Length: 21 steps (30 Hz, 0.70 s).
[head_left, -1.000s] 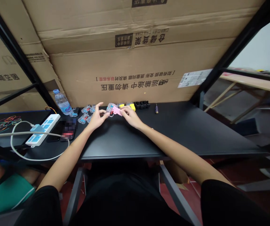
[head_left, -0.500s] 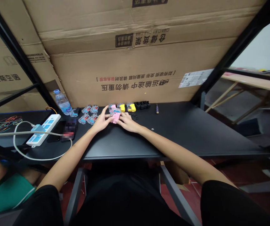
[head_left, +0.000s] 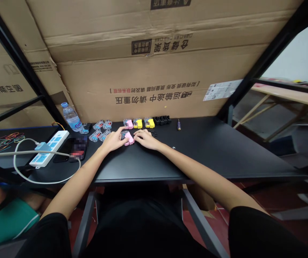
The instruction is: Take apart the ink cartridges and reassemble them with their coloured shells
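Note:
A pink and clear plastic part (head_left: pixel 129 138) lies between my hands on the black table. My left hand (head_left: pixel 113 139) holds it from the left, with thumb and index finger around its near and far sides. My right hand (head_left: pixel 146 139) is at its right side, fingers bent and close together; whether they grip the part is too small to tell. Behind them stand another pink part (head_left: pixel 128 124), a yellow part (head_left: pixel 138 123) and a second yellow part (head_left: pixel 149 123). Several clear parts (head_left: pixel 95 135) with red and blue bits lie left of my left hand.
Black parts (head_left: pixel 162 120) stand in a row at the back, near a small screwdriver (head_left: pixel 179 124). To the left are a bottle (head_left: pixel 72 116), a power strip (head_left: pixel 49 148), a white cable and phones (head_left: pixel 78 148). Cardboard (head_left: pixel 154 79) walls the back.
The pink part has come down from a raised, tilted position toward the tabletop, slightly nearer and to the left. My left hand has shifted with it, and my right fingers have drawn back from over it.

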Each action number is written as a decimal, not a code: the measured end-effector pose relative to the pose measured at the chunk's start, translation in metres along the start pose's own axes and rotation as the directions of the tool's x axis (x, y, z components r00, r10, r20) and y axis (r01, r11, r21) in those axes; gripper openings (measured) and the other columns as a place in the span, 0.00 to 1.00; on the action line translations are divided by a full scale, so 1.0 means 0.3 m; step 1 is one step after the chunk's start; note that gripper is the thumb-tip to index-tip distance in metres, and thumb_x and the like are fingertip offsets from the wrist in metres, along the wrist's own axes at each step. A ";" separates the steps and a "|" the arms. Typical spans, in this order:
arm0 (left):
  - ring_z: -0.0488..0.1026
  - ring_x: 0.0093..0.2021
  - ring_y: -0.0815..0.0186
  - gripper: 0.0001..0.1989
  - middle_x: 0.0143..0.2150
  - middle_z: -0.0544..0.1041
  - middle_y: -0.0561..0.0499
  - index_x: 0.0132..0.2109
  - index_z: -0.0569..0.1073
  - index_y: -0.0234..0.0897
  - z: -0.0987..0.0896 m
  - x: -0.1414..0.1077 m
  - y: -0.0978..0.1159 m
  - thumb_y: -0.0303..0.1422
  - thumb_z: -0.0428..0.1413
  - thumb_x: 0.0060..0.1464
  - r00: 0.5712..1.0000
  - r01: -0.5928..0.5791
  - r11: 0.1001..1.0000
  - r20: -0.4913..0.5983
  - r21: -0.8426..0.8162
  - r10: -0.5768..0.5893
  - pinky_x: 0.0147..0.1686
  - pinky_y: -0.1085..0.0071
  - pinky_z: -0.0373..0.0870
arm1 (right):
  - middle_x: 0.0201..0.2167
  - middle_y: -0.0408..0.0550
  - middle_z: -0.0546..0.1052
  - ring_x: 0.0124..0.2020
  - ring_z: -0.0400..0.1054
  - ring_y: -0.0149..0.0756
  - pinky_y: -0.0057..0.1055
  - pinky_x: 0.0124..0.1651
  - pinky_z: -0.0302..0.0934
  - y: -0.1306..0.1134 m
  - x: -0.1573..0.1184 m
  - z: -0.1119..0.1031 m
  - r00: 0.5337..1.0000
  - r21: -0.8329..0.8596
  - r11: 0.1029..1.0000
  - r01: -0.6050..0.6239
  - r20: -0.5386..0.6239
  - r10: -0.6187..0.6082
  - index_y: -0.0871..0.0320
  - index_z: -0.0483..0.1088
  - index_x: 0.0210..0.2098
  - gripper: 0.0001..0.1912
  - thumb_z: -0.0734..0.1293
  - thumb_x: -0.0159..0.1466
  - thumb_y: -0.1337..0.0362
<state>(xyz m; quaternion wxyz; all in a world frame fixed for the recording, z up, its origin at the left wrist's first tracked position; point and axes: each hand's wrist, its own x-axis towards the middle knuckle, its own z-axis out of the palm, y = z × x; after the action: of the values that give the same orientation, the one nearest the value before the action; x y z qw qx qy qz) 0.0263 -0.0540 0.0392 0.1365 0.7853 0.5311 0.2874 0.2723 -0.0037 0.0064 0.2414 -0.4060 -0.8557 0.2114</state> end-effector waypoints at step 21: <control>0.75 0.51 0.47 0.12 0.46 0.80 0.41 0.51 0.84 0.42 0.012 0.018 -0.060 0.34 0.56 0.68 0.981 -0.164 0.939 -0.054 0.302 0.189 0.54 0.53 0.67 | 0.60 0.54 0.81 0.63 0.67 0.59 0.63 0.68 0.56 -0.011 -0.012 -0.009 0.999 -0.001 0.999 0.037 0.013 -0.037 0.49 0.83 0.49 0.13 0.66 0.75 0.56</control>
<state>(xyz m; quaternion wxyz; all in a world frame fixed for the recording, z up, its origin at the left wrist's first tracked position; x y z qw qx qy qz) 0.0162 -0.0416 0.0287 -0.0308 0.8288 0.5007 0.2477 0.2739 -0.0080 0.0097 0.2396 -0.3887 -0.8648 0.2090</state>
